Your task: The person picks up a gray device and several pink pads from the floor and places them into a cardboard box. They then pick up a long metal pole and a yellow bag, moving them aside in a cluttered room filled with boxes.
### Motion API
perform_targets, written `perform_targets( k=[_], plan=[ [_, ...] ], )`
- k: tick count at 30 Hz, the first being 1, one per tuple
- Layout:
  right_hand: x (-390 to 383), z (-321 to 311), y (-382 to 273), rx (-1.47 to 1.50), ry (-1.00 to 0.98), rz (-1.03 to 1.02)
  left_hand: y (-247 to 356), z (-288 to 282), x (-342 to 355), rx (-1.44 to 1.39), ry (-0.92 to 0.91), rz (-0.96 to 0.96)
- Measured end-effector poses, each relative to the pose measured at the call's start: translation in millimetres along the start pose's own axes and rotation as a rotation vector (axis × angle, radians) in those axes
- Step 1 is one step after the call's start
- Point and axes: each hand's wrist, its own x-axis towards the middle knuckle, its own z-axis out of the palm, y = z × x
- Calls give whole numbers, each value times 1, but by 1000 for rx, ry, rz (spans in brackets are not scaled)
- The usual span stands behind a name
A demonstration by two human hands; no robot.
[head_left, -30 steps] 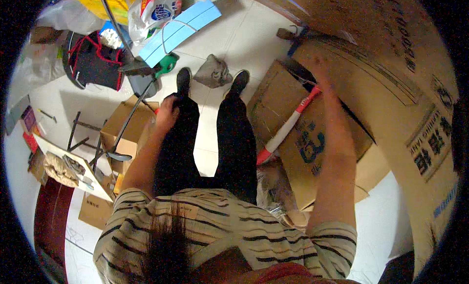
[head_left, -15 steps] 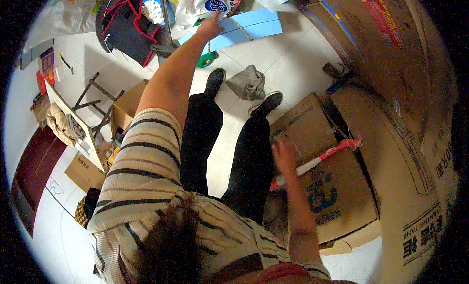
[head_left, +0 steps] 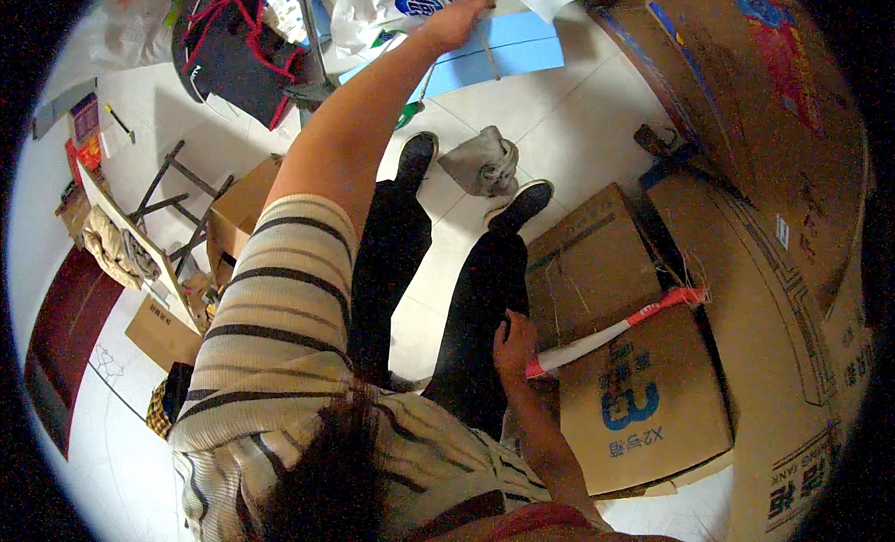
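Observation:
My left hand [head_left: 457,23] is stretched far forward at the top, beside a white plastic bag [head_left: 387,11] with blue print. Its fingers look closed; what is in them, if anything, is hidden. Below it lies a flat light-blue paper bag [head_left: 503,48] with cord handles. My right hand [head_left: 516,344] hangs next to my right thigh, its fingers loosely bent and apart, with no held thing visible. Close by, a red-and-white strip [head_left: 597,342] lies across a brown cardboard box [head_left: 643,411]. A grey cloth [head_left: 485,160] rests on the floor by my shoes.
Large cardboard sheets [head_left: 746,141] stand along the right. At the upper left is a black bag with red cord [head_left: 238,53]. A small folding table [head_left: 144,253] with cloth on it and an open carton [head_left: 238,211] are on the left. A green tape roll [head_left: 407,114] lies ahead.
My left hand has moved right and farther forward along the white bag. My right hand has drawn back from the box toward my thigh. The view has shifted slightly.

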Motion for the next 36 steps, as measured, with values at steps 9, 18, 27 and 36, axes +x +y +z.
perform_targets(
  k=[9, 18, 27, 36],
  plan=[
    [-2, 0, -4, 75, -17, 118, -21, -37, 26, 500, -814, 137],
    [8, -27, -19, 100, -12, 90, 21, -114, -95, -272, -385, -254],
    [-4, 0, 7, 22, 46, 58, 202, -104, -82, -151, -423, 154],
    [-9, 11, 18, 87, 85, 94, 291, -25, -24, 84, -402, 545]
  ],
)
